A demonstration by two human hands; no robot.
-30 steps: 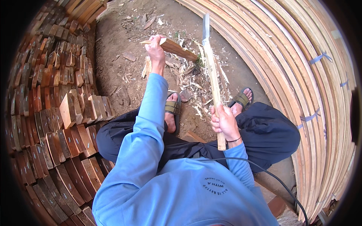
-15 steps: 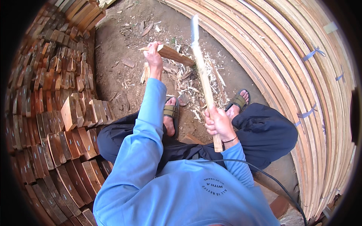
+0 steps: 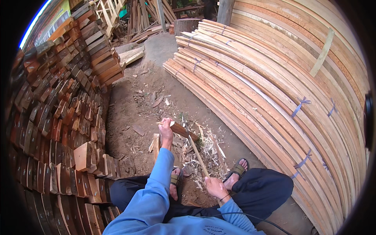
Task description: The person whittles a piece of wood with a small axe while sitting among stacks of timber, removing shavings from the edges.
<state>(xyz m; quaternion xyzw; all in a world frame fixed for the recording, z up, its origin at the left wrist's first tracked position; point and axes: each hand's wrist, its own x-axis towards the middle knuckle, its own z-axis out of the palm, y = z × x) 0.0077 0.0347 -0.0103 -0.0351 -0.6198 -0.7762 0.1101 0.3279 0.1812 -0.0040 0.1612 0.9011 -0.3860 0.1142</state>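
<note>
My left hand [image 3: 166,133] is wrapped round the upper end of a short, thick piece of wood [image 3: 179,129], which slants down to the right toward the ground. My right hand [image 3: 216,187] is closed round the lower part of the pale wooden handle of a long-handled blade [image 3: 199,156]. The blade's far end is at the side of the wood piece, close to its lower end; whether it has cut in is too small to tell. Pale wood chips [image 3: 209,149] lie scattered around the spot.
Stacked short boards [image 3: 66,125] rise along my left. Long planks tied in bundles [image 3: 250,102] run along the right. Farther back stand a tree stump [image 3: 185,26] and leaning timber [image 3: 147,17]. A black cable [image 3: 260,218] crosses beside my right arm.
The long-handled blade has come down and leftward from its raised position to the wood piece. The view has tilted up, showing more of the far ground. My left hand keeps its hold.
</note>
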